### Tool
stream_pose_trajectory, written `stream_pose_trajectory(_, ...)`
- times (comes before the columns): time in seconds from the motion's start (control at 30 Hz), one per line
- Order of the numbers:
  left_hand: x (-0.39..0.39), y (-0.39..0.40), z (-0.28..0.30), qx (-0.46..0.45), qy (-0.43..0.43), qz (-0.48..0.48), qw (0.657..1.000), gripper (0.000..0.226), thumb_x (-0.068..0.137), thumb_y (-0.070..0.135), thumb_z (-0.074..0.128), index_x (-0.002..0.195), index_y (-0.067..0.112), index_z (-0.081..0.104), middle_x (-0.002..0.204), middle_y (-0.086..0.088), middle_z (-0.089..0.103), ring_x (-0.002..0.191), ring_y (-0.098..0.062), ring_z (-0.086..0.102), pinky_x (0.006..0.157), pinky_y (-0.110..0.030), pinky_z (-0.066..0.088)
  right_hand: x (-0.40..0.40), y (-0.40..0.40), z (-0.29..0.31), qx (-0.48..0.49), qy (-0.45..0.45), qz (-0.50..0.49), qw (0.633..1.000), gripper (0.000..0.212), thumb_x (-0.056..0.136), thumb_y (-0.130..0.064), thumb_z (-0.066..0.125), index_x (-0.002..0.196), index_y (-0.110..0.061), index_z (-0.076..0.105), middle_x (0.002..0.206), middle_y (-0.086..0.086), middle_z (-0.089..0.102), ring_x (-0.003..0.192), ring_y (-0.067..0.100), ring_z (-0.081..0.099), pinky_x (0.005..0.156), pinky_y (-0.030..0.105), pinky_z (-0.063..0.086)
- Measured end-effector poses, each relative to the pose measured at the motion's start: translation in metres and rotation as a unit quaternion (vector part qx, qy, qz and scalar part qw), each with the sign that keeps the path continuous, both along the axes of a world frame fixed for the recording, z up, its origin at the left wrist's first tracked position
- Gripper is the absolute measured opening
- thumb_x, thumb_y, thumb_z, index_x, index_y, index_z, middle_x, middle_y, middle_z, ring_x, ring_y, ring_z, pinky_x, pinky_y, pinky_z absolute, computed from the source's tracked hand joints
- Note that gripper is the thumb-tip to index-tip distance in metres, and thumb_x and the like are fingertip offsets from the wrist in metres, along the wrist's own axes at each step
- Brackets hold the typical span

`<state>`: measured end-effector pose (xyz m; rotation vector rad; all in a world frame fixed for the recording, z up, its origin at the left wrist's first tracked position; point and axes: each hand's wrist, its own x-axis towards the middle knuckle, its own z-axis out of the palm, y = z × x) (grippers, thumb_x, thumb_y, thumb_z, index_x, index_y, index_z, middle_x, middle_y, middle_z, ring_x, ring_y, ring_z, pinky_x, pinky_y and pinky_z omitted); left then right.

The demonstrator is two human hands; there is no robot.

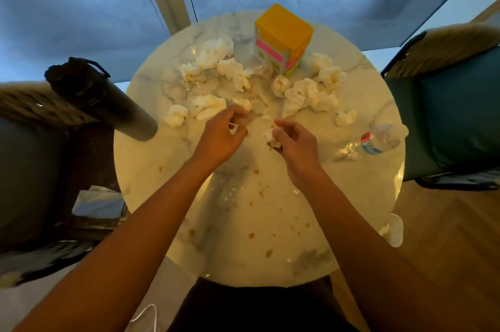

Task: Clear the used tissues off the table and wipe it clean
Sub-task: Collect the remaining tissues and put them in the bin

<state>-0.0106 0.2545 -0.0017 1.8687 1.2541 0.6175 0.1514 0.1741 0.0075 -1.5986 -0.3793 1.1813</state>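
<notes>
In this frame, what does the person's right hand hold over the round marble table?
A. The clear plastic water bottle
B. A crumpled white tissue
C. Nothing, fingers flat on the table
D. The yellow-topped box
B. The right hand has its fingers curled round a crumpled white tissue, while the water bottle lies apart near the table's right edge and the yellow-topped box stands at the far side.

Both forearms are seen bare, no sleeves reaching into view; the left hand and right hand are ungloved, and dark clothing is worn below.
</notes>
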Motion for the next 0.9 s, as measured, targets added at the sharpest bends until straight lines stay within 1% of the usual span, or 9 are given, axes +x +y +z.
stream_pose_trajectory(0.17,0.005,0.065,-0.034,0.092,0.172,-0.079,0.978,0.038,0.089,0.017,0.066,0.127,0.016,0.064,0.128,-0.013,0.061,0.117,-0.035,0.056,0.094,-0.04,0.045,-0.01,-0.026,0.01,-0.002,-0.009,-0.03,1.0,0.018,0.094,-0.006,0.069,0.101,-0.022,0.074,0.103,0.008,0.074,0.093,0.015,0.07,0.087,0.039,0.06)
stream_pose_trajectory(0.3,0.021,0.08,-0.049,0.145,0.323,-0.143,0.924,0.041,0.092,0.031,0.06,0.132,0.024,0.059,0.137,-0.007,0.055,0.13,-0.035,0.043,0.102,-0.046,0.036,-0.015,-0.046,0.014,0.0,-0.003,-0.051,0.999,0.017,0.096,-0.004,0.066,0.106,-0.016,0.071,0.097,0.004,0.075,0.089,0.011,0.071,0.089,0.04,0.058)
stream_pose_trajectory(0.37,0.024,0.081,-0.054,0.185,0.337,-0.153,0.91,0.032,0.09,0.032,0.059,0.121,0.023,0.067,0.128,-0.008,0.061,0.122,-0.037,0.05,0.096,-0.047,0.038,-0.018,-0.051,0.013,0.002,-0.012,-0.061,0.998,0.018,0.095,-0.003,0.066,0.106,-0.016,0.071,0.097,0.005,0.075,0.09,0.013,0.071,0.088,0.04,0.058)
stream_pose_trajectory(0.47,0.019,0.079,-0.064,0.262,0.341,-0.152,0.89,0.03,0.082,0.03,0.048,0.093,0.02,0.074,0.096,-0.008,0.07,0.094,-0.036,0.063,0.078,-0.044,0.047,-0.022,-0.054,0.009,0.011,-0.022,-0.064,0.998,0.017,0.095,-0.004,0.067,0.103,-0.018,0.072,0.096,0.008,0.074,0.091,0.017,0.07,0.084,0.037,0.058)
stream_pose_trajectory(0.53,0.014,0.073,-0.064,0.287,0.32,-0.126,0.894,0.026,0.082,0.029,0.051,0.091,0.021,0.074,0.089,-0.006,0.069,0.087,-0.034,0.063,0.073,-0.041,0.047,-0.026,-0.055,0.005,0.012,-0.027,-0.063,0.998,0.016,0.095,-0.006,0.069,0.101,-0.02,0.073,0.099,0.009,0.074,0.093,0.018,0.069,0.083,0.034,0.059)
stream_pose_trajectory(0.6,0.009,0.062,-0.061,0.246,0.262,-0.088,0.929,0.024,0.091,0.03,0.055,0.104,0.021,0.072,0.098,-0.007,0.068,0.095,-0.035,0.061,0.078,-0.043,0.046,-0.029,-0.053,0.001,0.009,-0.025,-0.073,0.997,0.014,0.094,-0.008,0.069,0.101,-0.02,0.074,0.103,0.008,0.074,0.095,0.017,0.07,0.085,0.034,0.059)
stream_pose_trajectory(0.7,0.0,0.033,-0.052,0.076,0.119,0.005,0.99,0.03,0.101,0.034,0.052,0.118,0.017,0.068,0.111,-0.011,0.064,0.101,-0.032,0.061,0.085,-0.044,0.05,-0.034,-0.048,0.0,0.0,-0.006,-0.11,0.994,0.013,0.095,-0.011,0.07,0.104,-0.017,0.075,0.103,0.001,0.075,0.094,0.01,0.071,0.089,0.034,0.06)
stream_pose_trajectory(0.8,-0.013,-0.003,-0.042,-0.068,0.012,0.072,0.995,0.03,0.102,0.036,0.054,0.12,0.016,0.068,0.113,-0.008,0.064,0.101,-0.023,0.061,0.091,-0.037,0.051,-0.038,-0.046,0.002,-0.001,0.01,-0.117,0.993,0.02,0.094,-0.009,0.069,0.113,-0.013,0.074,0.104,-0.001,0.075,0.094,0.009,0.071,0.088,0.03,0.058)
stream_pose_trajectory(0.9,-0.023,-0.036,-0.038,-0.176,-0.047,0.116,0.976,0.031,0.1,0.042,0.058,0.119,0.019,0.068,0.115,-0.002,0.067,0.101,-0.017,0.066,0.095,-0.04,0.055,-0.039,-0.052,0.001,-0.007,-0.032,-0.072,0.997,0.032,0.091,-0.007,0.071,0.122,-0.015,0.071,0.115,0.002,0.072,0.103,0.013,0.07,0.092,0.03,0.058)
